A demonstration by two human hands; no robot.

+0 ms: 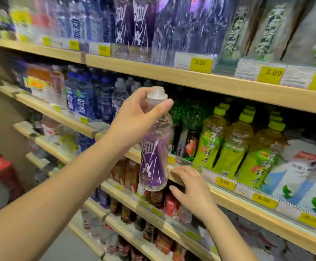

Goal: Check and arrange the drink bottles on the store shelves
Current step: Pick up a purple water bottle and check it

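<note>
Well, far left of the clear plastic bottle with the purple label (154,159) stands a row of blue-labelled drink bottles (81,102), blurred, on the same light wooden shelf (238,203) that passes behind the bottle. Nearer in, my left hand (138,113) is clenched round the neck of that purple-labelled bottle, thumb across the front just under its translucent white cap (157,94), fingers wrapped behind. The bottle hangs nearly upright in front of the shelving, its base clear of any shelf board and in front of the shelf's front lip.

Just right of the bottle's base, my right hand (191,187) is loose and spread, grasping nothing. Its fingertips lie at the wooden lip, and I cannot tell whether they touch it.

Further right of the bottle, on the shelf, stand dark green plastic bottles (187,129), then 3 rows of yellow-green tea bottles with lime caps (228,144), then white and blue soft packs (294,176). A yellow price tag reading 3.00 (225,183) sits on the lip below the tea bottles.

Above the bottle, on the higher shelf, are blurred bottles with the same purple label (130,25).
</note>
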